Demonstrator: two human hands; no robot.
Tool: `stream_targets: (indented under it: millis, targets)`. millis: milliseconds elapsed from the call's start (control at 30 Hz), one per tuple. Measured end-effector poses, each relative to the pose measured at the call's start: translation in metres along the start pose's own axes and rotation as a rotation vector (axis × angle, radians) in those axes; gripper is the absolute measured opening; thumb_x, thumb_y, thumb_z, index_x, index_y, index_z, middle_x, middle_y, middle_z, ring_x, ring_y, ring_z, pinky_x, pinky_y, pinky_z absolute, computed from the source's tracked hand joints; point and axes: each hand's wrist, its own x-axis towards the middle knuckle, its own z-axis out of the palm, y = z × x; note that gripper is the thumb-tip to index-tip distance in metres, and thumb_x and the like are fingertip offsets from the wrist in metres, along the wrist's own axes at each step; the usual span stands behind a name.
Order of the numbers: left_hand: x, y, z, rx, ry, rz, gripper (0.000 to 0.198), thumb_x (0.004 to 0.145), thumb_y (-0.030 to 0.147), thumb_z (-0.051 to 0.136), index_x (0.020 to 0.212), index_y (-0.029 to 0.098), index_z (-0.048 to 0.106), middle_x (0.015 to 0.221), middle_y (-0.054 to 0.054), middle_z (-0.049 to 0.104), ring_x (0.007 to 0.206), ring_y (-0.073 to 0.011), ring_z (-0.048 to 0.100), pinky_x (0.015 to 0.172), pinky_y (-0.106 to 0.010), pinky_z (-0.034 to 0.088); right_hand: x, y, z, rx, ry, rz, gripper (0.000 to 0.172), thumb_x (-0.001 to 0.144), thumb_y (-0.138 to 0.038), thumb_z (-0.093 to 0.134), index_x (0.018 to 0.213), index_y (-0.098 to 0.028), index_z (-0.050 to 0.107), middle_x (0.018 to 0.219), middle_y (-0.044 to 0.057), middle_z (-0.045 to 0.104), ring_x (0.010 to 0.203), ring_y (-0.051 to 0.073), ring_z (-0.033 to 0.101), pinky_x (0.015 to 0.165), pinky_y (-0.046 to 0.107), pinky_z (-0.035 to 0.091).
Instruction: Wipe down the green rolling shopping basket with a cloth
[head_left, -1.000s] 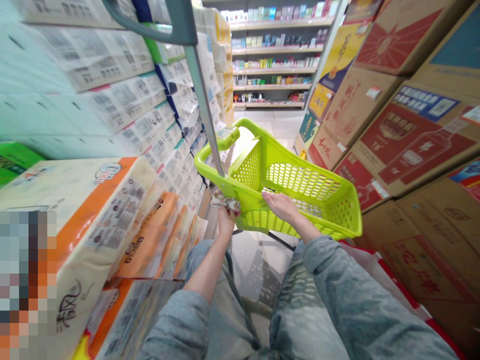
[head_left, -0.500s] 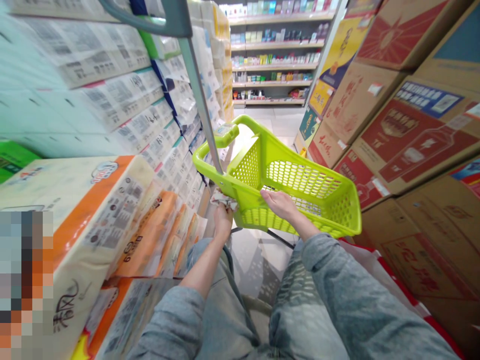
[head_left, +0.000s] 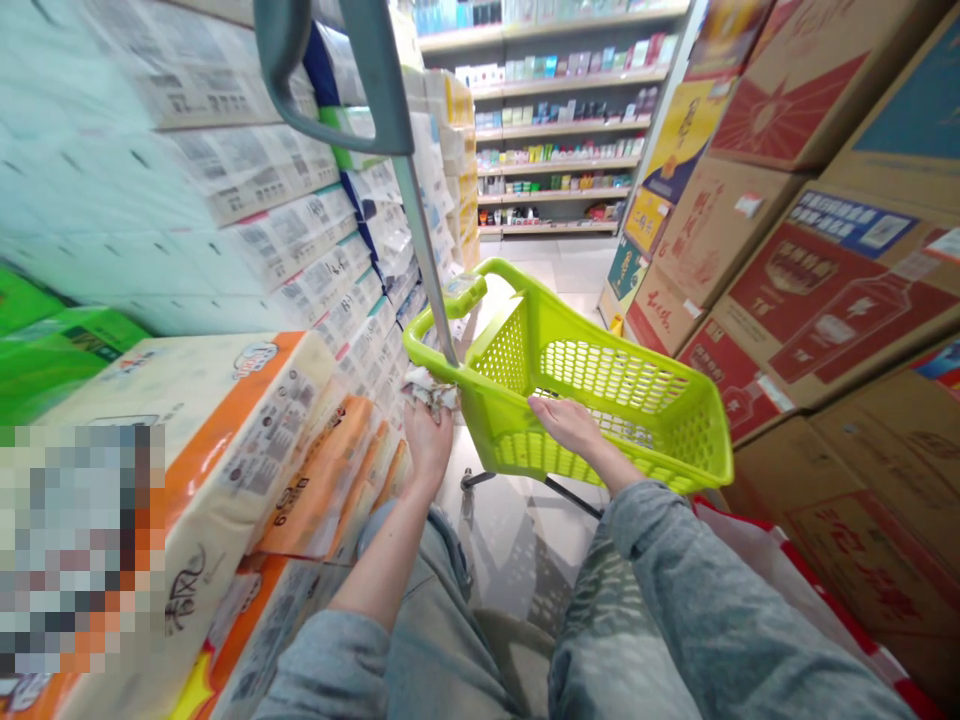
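Note:
A yellow-green plastic shopping cart stands in front of me, with holes in its basket walls and a grey pole rising to a dark grey handle. My left hand is closed on a crumpled whitish cloth with darker patches, just left of the basket's near corner. Whether the cloth touches the basket I cannot tell. My right hand grips the near rim of the basket, its fingertips partly hidden behind the edge.
Tissue packs with orange bands are stacked close on my left. Cardboard cartons rise along the right, with a red-and-white bag below them. Shelves of small goods close off the aisle's far end.
My left hand has drawn the cloth away from the basket's side, up and to the left. My right hand stays on the rim. The whole view has shifted slightly.

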Motion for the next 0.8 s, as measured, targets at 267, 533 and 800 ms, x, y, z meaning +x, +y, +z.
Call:
stream_targets:
  millis: [267, 533, 800]
  targets:
    - [0.012, 0.045, -0.012, 0.233, 0.01, 0.26, 0.033, 0.085, 0.032, 0.045, 0.105, 0.009, 0.059, 0.115, -0.024, 0.052, 0.115, -0.0395, 0.043, 0.097, -0.053, 0.033, -0.007, -0.003, -0.003, 0.0, -0.006, -0.038, 0.062, 0.096, -0.056, 0.011, 0.107, -0.03, 0.067, 0.098, 0.002, 0.072, 0.093, 0.02, 0.064, 0.073, 0.026, 0.041]
    - [0.028, 0.049, -0.011, 0.273, 0.051, 0.221, 0.043, 0.085, 0.04, 0.047, 0.112, 0.009, 0.057, 0.118, -0.025, 0.053, 0.115, -0.0397, 0.043, 0.096, -0.054, 0.031, -0.011, -0.005, -0.005, -0.05, 0.0, -0.063, 0.061, 0.096, -0.055, 0.011, 0.097, -0.028, 0.067, 0.092, 0.002, 0.072, 0.085, 0.019, 0.065, 0.067, 0.025, 0.039]
    - [0.075, 0.043, -0.02, 0.293, -0.051, 0.462, 0.038, 0.085, 0.04, 0.05, 0.107, 0.012, 0.063, 0.101, -0.016, 0.062, 0.105, -0.0314, 0.054, 0.104, -0.047, 0.029, -0.011, -0.005, -0.005, -0.037, 0.01, -0.073, 0.06, 0.097, -0.053, 0.012, 0.096, -0.028, 0.066, 0.089, 0.001, 0.071, 0.084, 0.017, 0.064, 0.069, 0.024, 0.038]
